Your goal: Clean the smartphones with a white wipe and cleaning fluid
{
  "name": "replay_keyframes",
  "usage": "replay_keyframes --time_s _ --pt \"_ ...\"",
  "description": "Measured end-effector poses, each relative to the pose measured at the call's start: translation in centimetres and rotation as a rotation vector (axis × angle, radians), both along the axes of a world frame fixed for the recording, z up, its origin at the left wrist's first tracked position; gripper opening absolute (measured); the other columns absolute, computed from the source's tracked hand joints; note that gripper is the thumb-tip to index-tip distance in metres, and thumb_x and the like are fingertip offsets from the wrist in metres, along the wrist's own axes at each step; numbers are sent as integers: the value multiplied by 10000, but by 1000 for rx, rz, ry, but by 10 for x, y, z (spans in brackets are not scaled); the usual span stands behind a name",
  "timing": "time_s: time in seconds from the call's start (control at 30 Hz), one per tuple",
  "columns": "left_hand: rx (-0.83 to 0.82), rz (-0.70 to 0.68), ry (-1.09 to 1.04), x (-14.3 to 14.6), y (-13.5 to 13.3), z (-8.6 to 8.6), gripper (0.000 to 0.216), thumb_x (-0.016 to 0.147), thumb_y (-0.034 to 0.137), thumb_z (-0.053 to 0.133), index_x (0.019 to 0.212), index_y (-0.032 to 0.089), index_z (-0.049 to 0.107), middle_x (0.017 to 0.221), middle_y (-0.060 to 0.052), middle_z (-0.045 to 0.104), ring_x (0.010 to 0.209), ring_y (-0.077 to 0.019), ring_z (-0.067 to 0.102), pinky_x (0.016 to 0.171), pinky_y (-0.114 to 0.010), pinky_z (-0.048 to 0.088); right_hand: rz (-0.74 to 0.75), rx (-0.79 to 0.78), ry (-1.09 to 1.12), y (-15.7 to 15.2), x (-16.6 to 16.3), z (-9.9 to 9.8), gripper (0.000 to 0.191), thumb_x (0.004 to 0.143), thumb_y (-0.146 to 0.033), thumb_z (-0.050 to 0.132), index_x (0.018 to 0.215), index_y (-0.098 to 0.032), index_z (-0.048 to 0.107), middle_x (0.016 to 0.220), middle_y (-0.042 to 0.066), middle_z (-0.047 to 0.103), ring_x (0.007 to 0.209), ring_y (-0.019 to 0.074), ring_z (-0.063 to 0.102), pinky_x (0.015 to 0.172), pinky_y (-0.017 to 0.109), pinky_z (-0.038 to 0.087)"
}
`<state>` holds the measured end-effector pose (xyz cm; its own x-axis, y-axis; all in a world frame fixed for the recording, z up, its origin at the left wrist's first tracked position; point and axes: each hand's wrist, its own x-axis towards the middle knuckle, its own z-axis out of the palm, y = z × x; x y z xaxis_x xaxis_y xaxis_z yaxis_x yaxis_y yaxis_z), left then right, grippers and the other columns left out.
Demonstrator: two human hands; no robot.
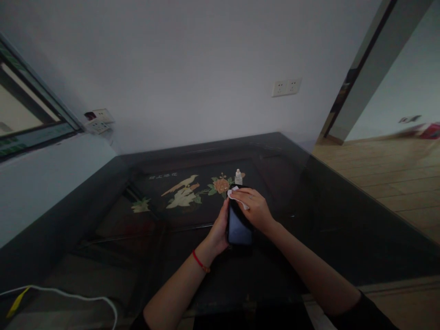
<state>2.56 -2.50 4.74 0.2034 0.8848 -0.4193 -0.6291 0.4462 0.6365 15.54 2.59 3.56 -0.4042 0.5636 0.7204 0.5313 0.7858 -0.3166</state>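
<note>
Item one: a dark phone point(239, 229), screen up, low over the dark table point(343, 220), where I am watching the left hand point(219, 231) gripping its left edge while the right hand point(256, 211) is pinching a white wipe point(234, 193) and pressing it onto the phone's far end. Item two: a small white bottle point(238, 177) is standing upright just beyond the wipe, beside an inlaid flower point(221, 185). Further out, a white cable point(68, 295) is trailing along the near left corner.
</note>
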Motion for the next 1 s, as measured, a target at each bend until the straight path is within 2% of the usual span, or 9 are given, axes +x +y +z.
replay_keyframes --time_s 0.1,0.2,0.33,0.43,0.57,0.7,0.8,1.0 --pt "37 16 -32 -2 -1 7 515 908 506 424 1315 202 513 1154 -78 663 1062 -227 615 953 -348 460 74 143 -7 0 6 3 293 887 -130 485 1097 -220 669 1048 50 724 1006 177 645 871 346 503" --pt "128 -39 -79 -2 -4 12 503 902 506 437 1344 268 475 1227 -61 625 1060 -229 613 937 -382 473 15 282 59 4 13 7 319 874 -93 503 1133 -209 651 1076 64 715 1051 190 632 873 355 504" --pt "170 -105 -112 -1 -6 9 490 893 501 461 1351 326 455 1276 -50 592 1020 -233 627 893 -421 499 0 314 -94 13 21 8 345 871 -85 505 1143 -244 644 1138 37 694 1103 195 610 950 393 468" --pt "129 -97 -85 -2 -2 4 515 883 508 475 1353 300 458 1225 -76 622 960 -237 649 848 -430 520 -7 271 -241 20 27 6 339 861 -74 501 1115 -238 656 1147 33 690 1104 203 606 971 416 447" --pt "108 -22 -33 -5 4 -1 599 863 522 500 1389 247 419 1204 -116 634 922 -245 663 829 -430 527 -70 212 -307 22 34 3 347 821 -41 518 1095 -196 664 1128 55 697 1066 218 613 891 385 477" --pt "265 172 74 -5 3 -3 538 875 416 541 1390 353 399 1375 -17 521 1163 -198 561 975 -331 452 -72 165 -310 16 29 3 312 823 -82 540 1088 -186 668 1054 65 718 969 221 629 806 355 484" --pt "335 270 118 -3 1 -3 503 882 374 546 1371 367 429 1406 27 490 1271 -162 466 1036 -253 381 -40 85 -244 6 17 3 259 835 -132 547 1047 -181 687 902 71 733 877 214 634 763 331 485" --pt "245 349 39 -5 5 0 501 922 397 454 1411 310 383 1265 -19 614 1178 -178 557 1013 -301 419 51 -208 91 -19 -9 4 225 893 -194 490 974 -208 699 901 41 734 783 169 663 726 292 519"
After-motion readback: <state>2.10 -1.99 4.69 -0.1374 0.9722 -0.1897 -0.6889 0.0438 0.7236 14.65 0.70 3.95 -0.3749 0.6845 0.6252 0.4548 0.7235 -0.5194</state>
